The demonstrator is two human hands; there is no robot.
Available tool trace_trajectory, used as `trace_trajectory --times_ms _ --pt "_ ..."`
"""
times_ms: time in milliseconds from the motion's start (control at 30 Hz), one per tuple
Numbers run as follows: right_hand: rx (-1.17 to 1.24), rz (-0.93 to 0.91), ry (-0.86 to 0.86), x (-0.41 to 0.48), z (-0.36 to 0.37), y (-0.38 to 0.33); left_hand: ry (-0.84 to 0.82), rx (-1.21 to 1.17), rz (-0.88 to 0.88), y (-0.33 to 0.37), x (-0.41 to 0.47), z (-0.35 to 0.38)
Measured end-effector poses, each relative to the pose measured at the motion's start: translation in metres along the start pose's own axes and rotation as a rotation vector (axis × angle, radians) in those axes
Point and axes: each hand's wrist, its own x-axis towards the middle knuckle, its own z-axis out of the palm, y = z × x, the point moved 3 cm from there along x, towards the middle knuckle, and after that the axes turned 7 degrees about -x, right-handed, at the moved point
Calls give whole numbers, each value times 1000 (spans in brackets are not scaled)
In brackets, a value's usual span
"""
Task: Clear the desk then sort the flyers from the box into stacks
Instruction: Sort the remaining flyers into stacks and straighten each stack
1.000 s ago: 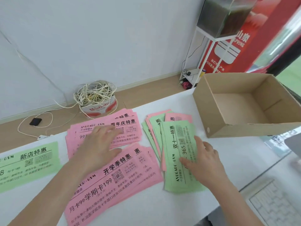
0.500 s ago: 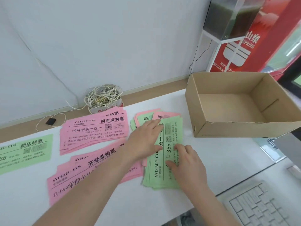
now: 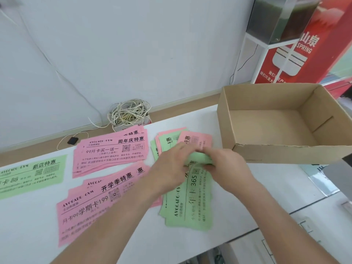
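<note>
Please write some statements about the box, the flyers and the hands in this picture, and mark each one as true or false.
1. The cardboard box holds no flyers. True.
2. Both hands rest on a pink stack. False: the left hand and the right hand hold the raised end of the top green flyer in the mixed pile.
3. A lone green flyer lies at the far left of the desk. True.
4. The pink flyers are inside the box. False: the far pink stack and the near pink stack lie on the desk.
</note>
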Motion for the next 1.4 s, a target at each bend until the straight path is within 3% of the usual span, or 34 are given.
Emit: trace_trajectory --times_ms 67,133,167,233,533,800,900,1033,1167,1400 --pt "300 45 -60 -10 -9 13 162 -403 -246 0 -23 -19" --pt "811 129 -103 -21 -15 21 125 -662 -427 -6 -45 -29" --pt "1013 148 -121 -25 -17 21 54 -682 -480 -9 -56 -31" --pt "1148 145 -146 -29 -13 17 -11 -634 -547 -15 -76 -37" --pt "1125 171 -56 -38 17 -27 229 -605 -777 -34 -128 -83" --pt "1219 53 -224 -50 42 -116 135 -760 -891 -82 -219 -122" --pt "1153 8 -276 -54 50 -154 200 -617 -933 -104 -252 -135" --pt "916 -39 -283 -62 67 -196 350 -159 -959 -134 -294 -154" --pt "868 75 -196 -73 76 -215 315 -28 -979 -180 -333 -158" --pt "1058 360 -104 -83 84 -224 299 -112 -876 -241 -357 -163"
